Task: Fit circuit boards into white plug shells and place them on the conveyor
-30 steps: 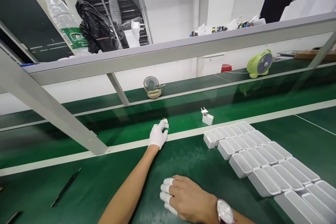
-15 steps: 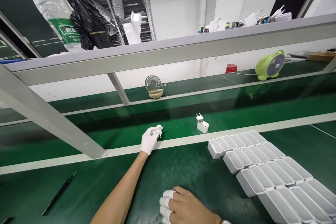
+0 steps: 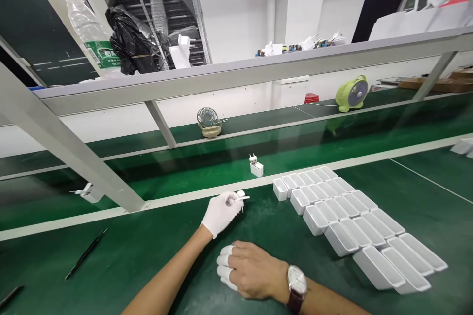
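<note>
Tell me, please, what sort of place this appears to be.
Probably an electronics assembly workshop: rows of open white casings stand on a green workbench, a two-pin plug with exposed wiring sits at another casing beyond them, and the left hand wears a white glove.

This is a factory assembly line: a green conveyor belt (image 3: 207, 172) runs past the far edge of the bench (image 3: 140, 246), identical white plastic casings (image 3: 342, 212) stand in rows on its right, and an industrial exhaust fan (image 3: 158, 15) fills a wall opening.
</note>
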`<state>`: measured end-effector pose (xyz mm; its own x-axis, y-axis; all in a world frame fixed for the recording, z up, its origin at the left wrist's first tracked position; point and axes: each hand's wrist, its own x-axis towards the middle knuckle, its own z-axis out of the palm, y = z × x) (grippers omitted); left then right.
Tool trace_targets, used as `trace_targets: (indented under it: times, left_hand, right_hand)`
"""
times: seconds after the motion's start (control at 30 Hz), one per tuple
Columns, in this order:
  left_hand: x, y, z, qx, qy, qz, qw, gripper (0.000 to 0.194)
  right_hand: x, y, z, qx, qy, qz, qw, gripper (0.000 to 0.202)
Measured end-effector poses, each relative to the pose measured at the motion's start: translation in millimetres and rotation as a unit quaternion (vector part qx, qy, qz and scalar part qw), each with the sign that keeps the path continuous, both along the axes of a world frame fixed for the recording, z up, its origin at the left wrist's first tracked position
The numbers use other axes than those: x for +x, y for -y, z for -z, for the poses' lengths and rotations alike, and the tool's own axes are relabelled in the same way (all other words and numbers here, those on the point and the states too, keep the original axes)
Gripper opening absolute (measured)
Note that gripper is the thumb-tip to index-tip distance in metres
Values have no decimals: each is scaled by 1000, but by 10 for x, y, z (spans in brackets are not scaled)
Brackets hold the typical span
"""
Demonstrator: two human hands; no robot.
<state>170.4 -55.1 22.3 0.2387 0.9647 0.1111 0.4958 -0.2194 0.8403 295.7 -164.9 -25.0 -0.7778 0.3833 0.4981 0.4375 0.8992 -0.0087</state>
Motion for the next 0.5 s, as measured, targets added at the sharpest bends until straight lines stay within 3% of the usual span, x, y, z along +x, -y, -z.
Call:
trace_targets:
  times: [0.1,0.2,0.37,0.5]
  left_hand:
    - [113,340,-32,-16,-70,60,996,13]
    - [240,476,-133,-10,-139,144,980,20]
    - [571,234,-332,136,-216,179,950,33]
    - [917,-67,-309,257,-233,246,905,49]
  right_hand:
    - [-52,72,24,11,7,-9,1000,16]
    - [-100,112,27,19,14,-6,1000,14]
    - [-97,101,-10,34,20,-12,999,14]
    - [-58,61,-39,32,24,-6,999,17]
